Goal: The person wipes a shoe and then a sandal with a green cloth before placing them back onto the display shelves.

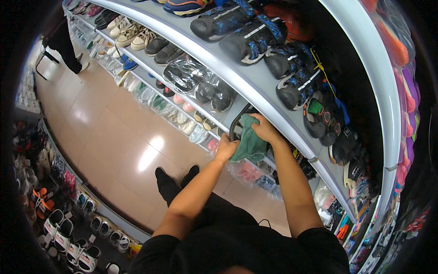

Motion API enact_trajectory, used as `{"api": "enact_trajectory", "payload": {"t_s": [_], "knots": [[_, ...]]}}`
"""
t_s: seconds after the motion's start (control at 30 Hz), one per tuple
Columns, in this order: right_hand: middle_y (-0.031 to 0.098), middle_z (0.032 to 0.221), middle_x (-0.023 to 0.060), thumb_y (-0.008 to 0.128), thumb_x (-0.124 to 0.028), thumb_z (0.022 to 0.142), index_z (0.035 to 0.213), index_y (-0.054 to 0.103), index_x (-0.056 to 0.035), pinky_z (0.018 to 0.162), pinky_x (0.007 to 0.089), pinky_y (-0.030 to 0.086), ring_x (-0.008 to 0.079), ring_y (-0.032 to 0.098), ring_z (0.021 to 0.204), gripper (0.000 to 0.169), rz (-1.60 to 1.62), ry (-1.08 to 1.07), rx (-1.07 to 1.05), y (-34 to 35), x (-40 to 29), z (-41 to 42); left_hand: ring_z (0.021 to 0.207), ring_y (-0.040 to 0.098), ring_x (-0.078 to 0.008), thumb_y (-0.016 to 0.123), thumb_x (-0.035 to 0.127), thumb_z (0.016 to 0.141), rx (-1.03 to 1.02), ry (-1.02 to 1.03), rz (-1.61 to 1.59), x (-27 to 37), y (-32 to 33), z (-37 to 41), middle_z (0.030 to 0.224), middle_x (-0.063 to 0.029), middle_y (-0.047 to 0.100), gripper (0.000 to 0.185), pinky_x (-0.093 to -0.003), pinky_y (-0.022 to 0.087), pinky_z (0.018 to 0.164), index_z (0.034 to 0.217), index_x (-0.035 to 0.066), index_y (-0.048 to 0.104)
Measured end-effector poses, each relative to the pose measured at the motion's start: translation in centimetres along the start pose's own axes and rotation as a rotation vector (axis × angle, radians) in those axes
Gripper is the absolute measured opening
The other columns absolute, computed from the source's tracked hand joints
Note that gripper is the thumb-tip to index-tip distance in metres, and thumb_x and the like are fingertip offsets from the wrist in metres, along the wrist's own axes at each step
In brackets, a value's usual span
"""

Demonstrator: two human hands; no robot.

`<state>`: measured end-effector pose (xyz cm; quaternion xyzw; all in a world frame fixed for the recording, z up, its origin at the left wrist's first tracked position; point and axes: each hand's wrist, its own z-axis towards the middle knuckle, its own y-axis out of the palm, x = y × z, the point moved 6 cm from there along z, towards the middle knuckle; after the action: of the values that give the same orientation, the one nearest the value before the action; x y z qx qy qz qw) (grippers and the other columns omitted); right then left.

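My right hand presses a green cloth against a dark-rimmed item at a middle shelf of the shoe rack. The cloth covers much of that item, so I cannot tell whether it is a shoe. My left hand is closed on the item's lower left edge, beside the cloth. Black shoes in clear plastic lie on the same shelf, up and left of my hands. Above the hands runs the shelf's white front edge.
Black and blue sports shoes fill the upper shelf. Wrapped shoes line the lower shelves. White sandals stand on a display at the lower left. A person's dark-clothed legs and a black-framed stool are at the upper left.
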<state>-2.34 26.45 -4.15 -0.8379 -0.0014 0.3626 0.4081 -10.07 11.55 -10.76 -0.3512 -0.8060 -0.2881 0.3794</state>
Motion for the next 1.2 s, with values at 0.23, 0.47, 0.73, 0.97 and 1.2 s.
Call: {"api": "enact_trajectory", "payload": {"t_s": [0.23,0.47,0.73,0.97,1.2], "knots": [[0.054,0.111,0.0195,0.058,-0.005,0.075,0.122,0.053,-0.008,0.09,0.0402,0.044,0.0358,0.053,0.104,0.047,-0.219,-0.19,0.478,-1.1,-4.4,-7.8,0.111,0.049,-0.0201,0.041,-0.017,0.06,-0.25,0.07,-0.431,3.5,-0.4,-6.3,0.12,-0.006,0.052,0.084,-0.024,0.04,0.09,0.139,0.01,0.034],[0.061,0.099,0.0188,0.069,-0.015,0.076,0.115,0.05,-0.0066,0.071,0.0455,0.05,0.0396,0.06,0.088,0.045,-0.162,-0.397,0.425,0.8,-11.1,-11.1,0.099,0.051,-0.0173,0.039,-0.018,0.065,-0.156,0.4,0.023,6.7,-3.3,-10.9,0.13,-0.0119,0.043,0.087,-0.0195,0.041,0.078,0.146,0.008,0.017],[0.062,0.094,0.0161,0.064,-0.008,0.074,0.104,0.055,-0.0051,0.074,0.044,0.049,0.0376,0.06,0.086,0.031,-0.181,-0.315,0.412,0.6,-10.5,-10.3,0.111,0.047,-0.0193,0.037,-0.018,0.066,-0.131,0.507,0.056,8.7,-2.3,-13.9,0.131,-0.0129,0.041,0.086,-0.023,0.04,0.085,0.146,0.009,0.018],[0.064,0.092,0.0175,0.066,-0.009,0.075,0.105,0.059,-0.0019,0.071,0.0352,0.05,0.0349,0.063,0.083,0.031,0.158,-0.455,0.454,-3.2,-11.4,-12.5,0.11,0.049,-0.0158,0.039,-0.02,0.064,-0.183,0.194,-0.315,9.2,-3.2,-13.5,0.126,-0.0084,0.047,0.087,-0.0201,0.041,0.084,0.144,0.007,0.022],[0.052,0.107,0.0118,0.062,-0.004,0.073,0.114,0.058,-0.0118,0.074,0.0415,0.051,0.0348,0.059,0.089,0.043,-0.227,-0.512,0.294,0.3,-14.3,-14.5,0.095,0.057,-0.0159,0.04,-0.021,0.063,-0.178,0.142,-0.245,9.1,-2.4,-14.3,0.115,-0.0069,0.055,0.084,-0.0228,0.048,0.075,0.142,0.008,0.03]]}}
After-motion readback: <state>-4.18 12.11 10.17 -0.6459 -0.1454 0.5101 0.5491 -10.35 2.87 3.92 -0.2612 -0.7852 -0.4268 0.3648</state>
